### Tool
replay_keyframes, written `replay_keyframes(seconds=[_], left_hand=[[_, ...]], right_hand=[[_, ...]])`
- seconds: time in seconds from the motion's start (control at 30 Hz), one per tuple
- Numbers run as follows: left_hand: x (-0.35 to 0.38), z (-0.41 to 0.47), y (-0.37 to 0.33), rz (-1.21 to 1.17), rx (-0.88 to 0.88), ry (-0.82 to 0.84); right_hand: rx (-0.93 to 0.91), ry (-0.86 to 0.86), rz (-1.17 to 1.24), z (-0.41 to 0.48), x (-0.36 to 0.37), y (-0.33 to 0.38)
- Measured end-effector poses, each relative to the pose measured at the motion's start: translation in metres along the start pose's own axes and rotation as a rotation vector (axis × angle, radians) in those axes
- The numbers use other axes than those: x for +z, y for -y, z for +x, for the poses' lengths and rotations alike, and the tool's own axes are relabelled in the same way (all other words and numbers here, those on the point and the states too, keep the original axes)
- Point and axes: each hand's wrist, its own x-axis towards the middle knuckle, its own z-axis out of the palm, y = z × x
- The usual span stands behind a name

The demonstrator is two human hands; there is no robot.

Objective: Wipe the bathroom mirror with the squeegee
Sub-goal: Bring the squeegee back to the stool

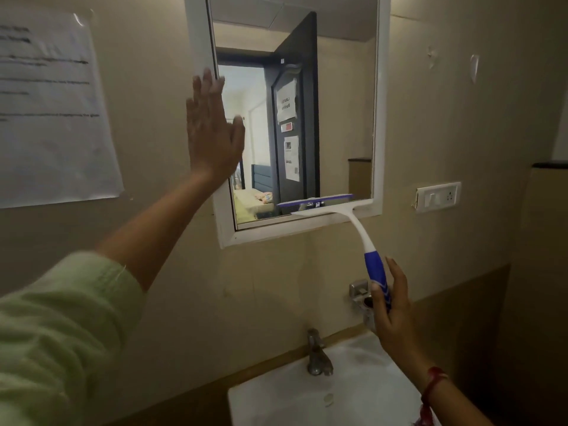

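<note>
The white-framed mirror hangs on the beige wall and reflects a dark open door and a lit room. My left hand lies flat, fingers spread, against the frame's left side. My right hand grips the blue lower end of the squeegee. Its white neck curves up to the blade. The blade lies level along the bottom right edge of the glass, touching the lower frame.
A white basin with a metal tap sits below the mirror. A metal holder is fixed to the wall behind my right hand. A paper notice hangs at left, and a switch plate at right.
</note>
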Motion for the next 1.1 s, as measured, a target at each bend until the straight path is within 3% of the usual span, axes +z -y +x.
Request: replay_keyframes(seconds=[0.1,0.3,0.53,0.67,1.0,1.1], left_hand=[[-0.01,-0.065,-0.011,-0.172,-0.074,-0.008],[-0.045,-0.18,-0.007,-0.255,-0.202,0.114],[-0.112,-0.267,0.003,-0.094,-0.337,0.301],[-0.155,-0.327,0.009,0.076,-0.521,0.354],[-0.248,-0.447,-0.022,0.479,-0.958,0.343],[-0.263,-0.477,-0.029,0.539,-1.052,0.366]], right_hand=[[0.006,0.02,0.058,-0.015,0.003,0.02],[0.136,0.085,0.255,-0.043,0.005,0.056],[0.435,0.459,0.662,-0.07,0.022,0.092],[0.553,0.694,0.664,-0.087,0.046,0.094],[0.635,1.249,0.463,-0.144,0.117,0.071],[0.689,1.35,0.421,-0.17,0.143,0.069]])
